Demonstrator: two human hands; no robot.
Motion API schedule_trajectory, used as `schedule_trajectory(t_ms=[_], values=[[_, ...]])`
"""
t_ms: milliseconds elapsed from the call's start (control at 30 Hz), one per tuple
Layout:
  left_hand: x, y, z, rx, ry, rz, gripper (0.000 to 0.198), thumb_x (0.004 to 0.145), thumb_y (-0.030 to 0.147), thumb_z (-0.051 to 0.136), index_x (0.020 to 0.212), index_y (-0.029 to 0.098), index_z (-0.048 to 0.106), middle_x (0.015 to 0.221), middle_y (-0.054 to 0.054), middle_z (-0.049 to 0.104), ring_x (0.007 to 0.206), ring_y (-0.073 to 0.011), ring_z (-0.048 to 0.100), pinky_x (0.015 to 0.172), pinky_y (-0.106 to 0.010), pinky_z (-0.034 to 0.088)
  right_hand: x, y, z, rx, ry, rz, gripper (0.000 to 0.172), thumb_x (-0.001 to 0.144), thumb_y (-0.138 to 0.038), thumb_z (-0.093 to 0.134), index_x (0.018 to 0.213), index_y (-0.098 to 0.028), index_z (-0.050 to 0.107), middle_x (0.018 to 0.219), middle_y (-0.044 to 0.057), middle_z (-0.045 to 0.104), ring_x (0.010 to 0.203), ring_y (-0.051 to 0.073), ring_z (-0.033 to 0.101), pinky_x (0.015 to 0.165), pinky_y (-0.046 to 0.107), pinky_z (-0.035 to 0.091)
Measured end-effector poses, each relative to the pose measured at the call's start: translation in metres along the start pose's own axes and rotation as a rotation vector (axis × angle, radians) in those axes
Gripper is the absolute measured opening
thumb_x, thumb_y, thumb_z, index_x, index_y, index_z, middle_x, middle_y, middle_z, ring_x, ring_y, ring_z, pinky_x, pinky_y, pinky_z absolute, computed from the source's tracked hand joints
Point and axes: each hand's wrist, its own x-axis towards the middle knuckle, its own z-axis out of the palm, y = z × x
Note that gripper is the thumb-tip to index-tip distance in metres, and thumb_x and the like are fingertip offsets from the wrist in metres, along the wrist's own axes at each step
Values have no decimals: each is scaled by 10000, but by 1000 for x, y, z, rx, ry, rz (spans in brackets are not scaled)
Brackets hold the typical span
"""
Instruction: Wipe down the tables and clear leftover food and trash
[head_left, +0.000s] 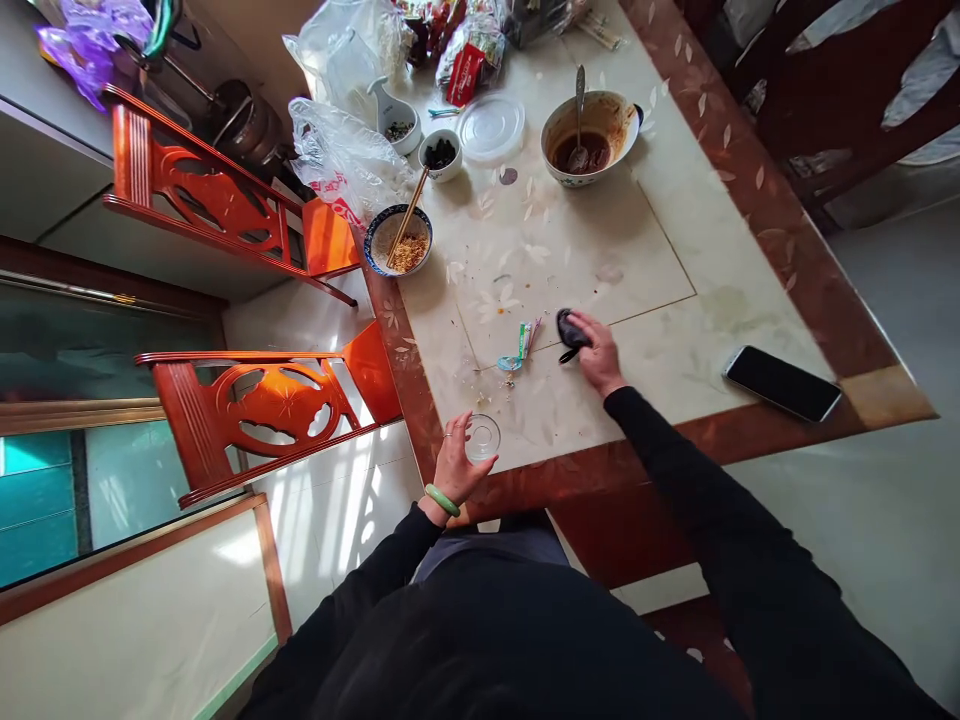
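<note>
My left hand [456, 462], with a ring and a green bangle at the wrist, curls its fingers and thumb around a small clear cup [484, 438] near the table's front edge. Farther right, the fingers of my right hand [598, 355] are closed over the side of a small black rounded thing with a short loop [571, 329]; its exact kind is unclear. Between my hands lie small packets, one green and white [524, 340] and one light blue [509, 363], with crumbs scattered around them.
A black phone [782, 383] lies near the right corner of the table [720, 350]. Farther back are a bowl with brown sauce and a spoon [550, 160], a blue-rimmed bowl with chopsticks [369, 245], a small bowl of dark pieces [441, 174] and plastic bags [337, 145]. Wooden chairs [262, 410] stand left.
</note>
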Motion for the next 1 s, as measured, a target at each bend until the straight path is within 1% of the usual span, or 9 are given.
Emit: schedule_trajectory(t_ms=[100,167,233,367,467,567,733,833,1000], values=[[0,6,0,21,24,-3,933,795,205,860,1591,294,381,1487,-154,556,1289,-293,684,1011,-455,658,58,57,-61,-90,176,111,694,750,-41,449,1380,-144,720,1548,165,622,1481,317,533,1285,633,323],[-1,9,0,31,35,-14,936,800,216,859,1597,301,376,1500,-154,550,1310,-299,673,1018,-456,656,87,80,-71,-154,247,251,682,784,-41,464,1419,-130,697,1618,169,550,1516,369,467,1285,679,267],[1,14,4,29,35,-25,937,803,222,856,1601,296,370,1494,-156,552,1305,-298,672,1020,-460,656,94,75,-50,-172,212,305,681,808,-31,473,1455,-102,672,1654,179,509,1515,377,429,1292,664,250],[19,29,22,3,-36,-47,952,797,228,851,1610,276,359,1511,-171,538,1323,-307,655,1038,-488,648,56,9,31,-64,-39,115,685,772,-9,496,1409,-133,715,1558,129,634,1391,281,536,1282,535,368],[43,43,46,-18,-146,-19,976,783,238,862,1621,270,362,1558,-181,507,1414,-340,600,1101,-531,615,43,-20,49,72,-199,-62,680,731,-13,484,1323,-196,766,1457,69,718,1345,229,618,1239,461,454],[71,57,75,-4,-257,65,991,777,237,868,1632,262,366,1578,-186,510,1466,-363,562,1199,-581,537,76,17,6,107,-140,-111,719,714,-17,441,1332,-199,761,1455,82,716,1380,210,623,1239,443,444],[114,73,123,34,-424,262,983,782,266,882,1635,204,398,1559,-211,563,1478,-378,540,1267,-592,445,165,123,-62,-189,296,176,667,716,-29,447,1310,-43,749,1521,311,605,1416,299,569,1218,539,367],[132,81,151,58,-508,346,950,822,290,861,1649,203,401,1575,-207,572,1473,-363,545,1266,-566,439,177,115,-28,-208,218,105,645,735,-57,484,1328,-60,737,1525,298,607,1387,320,566,1194,571,375],[145,97,186,114,-616,478,901,855,288,856,1635,149,426,1569,-228,586,1464,-333,562,1274,-492,436,144,35,50,-40,-93,-139,668,742,-94,520,1359,-216,744,1497,83,688,1372,284,598,1224,540,439]])
